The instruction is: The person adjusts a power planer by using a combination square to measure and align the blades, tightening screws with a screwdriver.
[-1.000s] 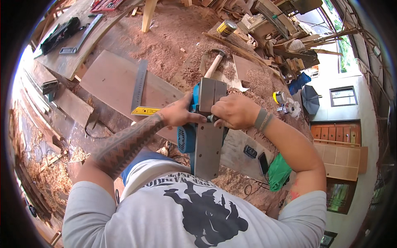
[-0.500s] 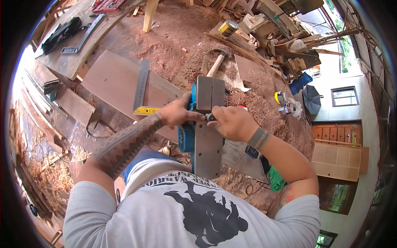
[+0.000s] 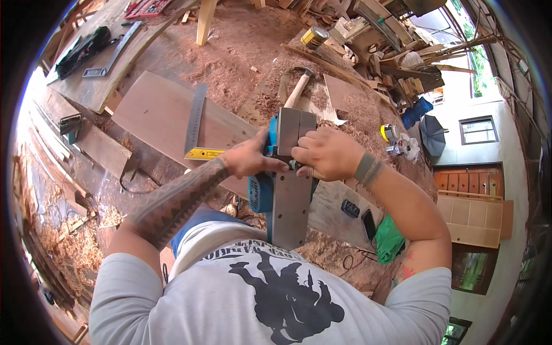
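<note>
A blue electric hand planer [image 3: 292,210] lies against my lap and shirt with its grey metal sole facing up. My left hand [image 3: 248,157] grips it from the left side, thumb stretched across the sole by the cutter slot. Over that slot my right hand [image 3: 329,154] is closed, fingers curled and pinched together. Something small and dark shows at its fingertips, mostly hidden, and I cannot make out what it is. Beyond the planer's front end lies a hammer [image 3: 297,91] with a wooden handle.
Left of the planer, a try square [image 3: 196,123] with a yellow stock rests on a wide board [image 3: 150,103]. A phone [image 3: 368,224] and a green cloth [image 3: 390,240] lie to the right. Shavings cover the ground; scrap wood [image 3: 397,69] is piled at the far right.
My right hand has rolled over at the cutter slot, its knuckles now higher, and the forearm has swung right, showing more of the phone. My left hand keeps its grip on the planer.
</note>
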`<state>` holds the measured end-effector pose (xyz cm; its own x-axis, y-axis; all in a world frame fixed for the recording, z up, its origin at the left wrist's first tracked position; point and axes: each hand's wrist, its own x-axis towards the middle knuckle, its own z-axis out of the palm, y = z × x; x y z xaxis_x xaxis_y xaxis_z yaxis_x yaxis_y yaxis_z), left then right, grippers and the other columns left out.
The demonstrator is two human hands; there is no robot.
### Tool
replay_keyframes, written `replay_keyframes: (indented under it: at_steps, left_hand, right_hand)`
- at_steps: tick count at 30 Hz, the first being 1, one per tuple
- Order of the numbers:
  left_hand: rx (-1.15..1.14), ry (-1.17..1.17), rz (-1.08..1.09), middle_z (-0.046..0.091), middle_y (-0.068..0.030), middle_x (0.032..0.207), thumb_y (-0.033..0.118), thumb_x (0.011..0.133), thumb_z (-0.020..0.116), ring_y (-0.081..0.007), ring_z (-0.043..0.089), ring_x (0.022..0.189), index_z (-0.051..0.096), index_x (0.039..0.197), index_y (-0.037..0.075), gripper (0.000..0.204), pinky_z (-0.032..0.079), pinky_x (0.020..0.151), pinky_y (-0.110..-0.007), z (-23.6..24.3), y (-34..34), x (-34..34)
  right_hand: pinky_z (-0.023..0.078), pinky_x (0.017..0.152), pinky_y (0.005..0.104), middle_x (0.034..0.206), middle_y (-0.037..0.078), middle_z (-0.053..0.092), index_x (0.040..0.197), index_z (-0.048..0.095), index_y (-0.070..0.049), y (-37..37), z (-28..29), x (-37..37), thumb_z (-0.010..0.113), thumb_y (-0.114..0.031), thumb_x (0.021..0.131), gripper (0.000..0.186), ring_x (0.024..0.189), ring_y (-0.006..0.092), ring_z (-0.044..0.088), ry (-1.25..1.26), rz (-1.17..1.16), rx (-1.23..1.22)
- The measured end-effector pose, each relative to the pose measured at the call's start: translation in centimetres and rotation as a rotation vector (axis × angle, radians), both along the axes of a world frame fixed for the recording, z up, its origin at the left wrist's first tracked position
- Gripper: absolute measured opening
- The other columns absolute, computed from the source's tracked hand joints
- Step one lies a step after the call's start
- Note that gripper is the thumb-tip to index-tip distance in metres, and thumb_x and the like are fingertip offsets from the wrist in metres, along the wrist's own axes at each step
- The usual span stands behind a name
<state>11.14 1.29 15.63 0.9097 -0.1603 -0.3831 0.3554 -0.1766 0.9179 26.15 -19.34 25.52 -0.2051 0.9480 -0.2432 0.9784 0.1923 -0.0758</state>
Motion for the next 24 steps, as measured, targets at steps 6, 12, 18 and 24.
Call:
replay_keyframes:
  at_steps: [6,12,18,24]
  left_hand:
    - [-0.065,-0.064,0.053,0.068,-0.0228,0.132,0.052,0.081,0.091,-0.0311,0.070,0.118,0.032,0.162,0.003,0.111,0.059,0.094,-0.042,-3.0,-0.1,-0.1]
    - [-0.114,-0.177,0.139,0.067,-0.0214,0.135,0.045,0.084,0.091,-0.0281,0.066,0.126,0.038,0.158,0.001,0.101,0.051,0.109,-0.042,-4.9,-0.2,-1.0]
    - [-0.132,-0.159,0.176,0.068,-0.0184,0.133,0.041,0.086,0.091,-0.0253,0.065,0.124,0.044,0.153,-0.001,0.092,0.052,0.107,-0.041,-3.9,-0.4,-0.9]
    - [-0.145,-0.101,0.172,0.069,-0.0161,0.129,0.042,0.086,0.091,-0.0238,0.067,0.118,0.046,0.151,-0.001,0.090,0.054,0.103,-0.040,-4.5,-0.4,-0.7]
  right_hand:
    - [0.054,0.069,0.0468,0.085,0.011,0.062,0.102,0.057,-0.009,-1.6,-2.8,-1.9,0.079,-0.038,0.090,0.038,0.080,0.0342,0.067,0.063,-0.255,0.144]
    - [0.054,0.062,0.0444,0.080,0.010,0.063,0.100,0.056,-0.008,-2.0,-4.3,-5.4,0.076,-0.041,0.094,0.039,0.073,0.0333,0.068,-0.020,-0.425,0.261]
    - [0.055,0.060,0.0439,0.078,0.011,0.064,0.100,0.055,-0.008,-2.6,-6.1,-6.5,0.071,-0.046,0.099,0.041,0.071,0.0335,0.069,-0.053,-0.562,0.348]
    - [0.055,0.062,0.0465,0.080,0.012,0.063,0.102,0.054,-0.006,-2.5,-6.5,-7.4,0.067,-0.044,0.102,0.040,0.074,0.0358,0.069,0.002,-0.661,0.437]
